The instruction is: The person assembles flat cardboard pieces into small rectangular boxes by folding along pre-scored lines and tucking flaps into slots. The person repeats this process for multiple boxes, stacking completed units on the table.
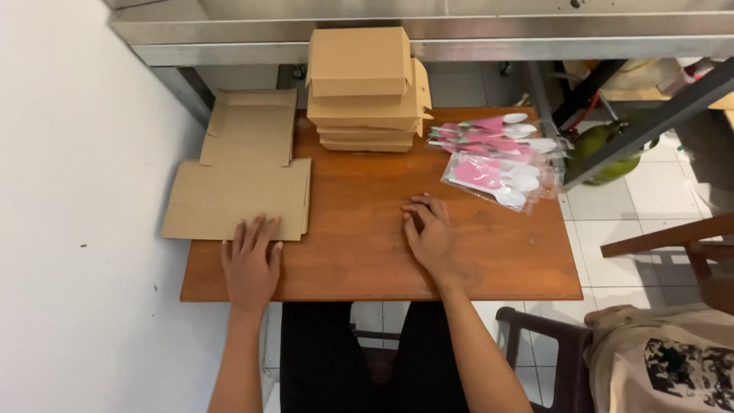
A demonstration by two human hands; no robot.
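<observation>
Small brown wooden table point(367, 252) pushed against a white wall point(69, 191) on the left, w/ a steel counter edge point(428, 34) running across the back and pale floor tiles point(634, 214) on the right.

Left hand point(249, 264) lies flat, palm down, fingers spread, at the table's near-left edge; fingertips overlap the near edge of the stack of flat unfolded brown cardboard box blanks point(237, 195). Touching, not gripping: nothing held. The blanks sit at the table's left side, partly overhanging it toward the wall; a second flat blank w/ flaps point(251, 126) lies just behind them, also off the table edge.

Right hand point(430, 233) rests on bare wood near the table's middle, palm down, fingers loosely curled, empty. Well apart from the blanks.

Further back, centre: a pile of folded-up brown cardboard boxes w/ lids point(365, 92), approx five high, top one slightly askew. Right of that, near the back-right corner: clear plastic packets of white plastic spoons w/ pink napkins point(497, 157), heaped loosely, some overlapping the table's right edge.

Beyond the table on the right: a green rounded object point(604, 145) under dark metal bars, a brown wooden chair part point(680, 241), and another person's printed beige cloth point(673, 359) at bottom right. The person's dark trousers point(367, 359) show beneath the table.
</observation>
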